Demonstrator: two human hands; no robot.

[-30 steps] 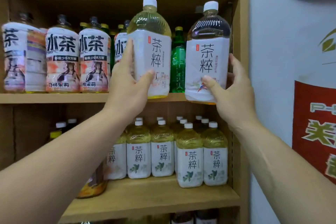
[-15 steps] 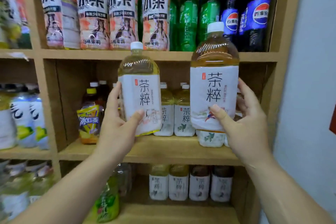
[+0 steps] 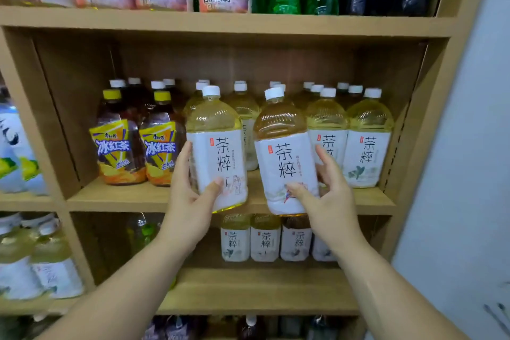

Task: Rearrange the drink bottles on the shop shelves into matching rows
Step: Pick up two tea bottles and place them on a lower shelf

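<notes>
Pale tea bottle (image 3: pixel 218 146) in left hand (image 3: pixel 190 196); amber tea bottle (image 3: pixel 284 152) in right hand (image 3: pixel 328 196).

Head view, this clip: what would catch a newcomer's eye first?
Two white-labelled plastic tea bottles held up in front of the middle wooden shelf: the pale yellow one in the left hand, the darker amber one in the right hand. Left of them stand dark iced-tea bottles with yellow labels.

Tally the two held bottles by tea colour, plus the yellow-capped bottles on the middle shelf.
pale yellow tea bottle, in the left hand: 1
amber tea bottle, in the right hand: 1
yellow-capped bottles: 2
Total: 4
</notes>
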